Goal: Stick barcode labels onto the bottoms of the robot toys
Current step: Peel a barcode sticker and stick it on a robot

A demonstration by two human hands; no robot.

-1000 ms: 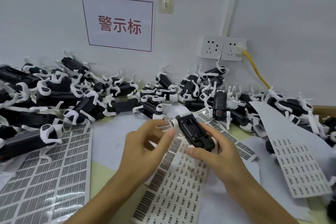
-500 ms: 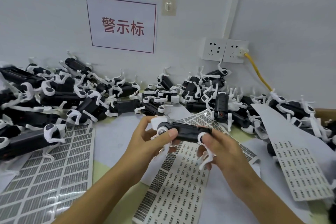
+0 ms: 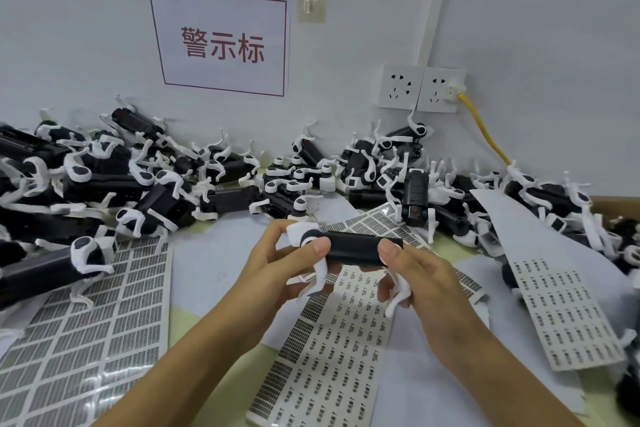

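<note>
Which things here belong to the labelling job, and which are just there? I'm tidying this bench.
In use: robot toy held by left hand and right hand; barcode label sheet; toy pile.
Just there: wall sign; sockets; yellow cable.

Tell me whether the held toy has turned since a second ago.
Yes. The toy pointed away toward the wall sockets with its underside up; it now lies crosswise, legs down, between the left hand and right hand.

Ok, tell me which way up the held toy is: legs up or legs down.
Legs down. The robot toy lies level between the left hand and right hand, its white legs hanging below the black body.
</note>
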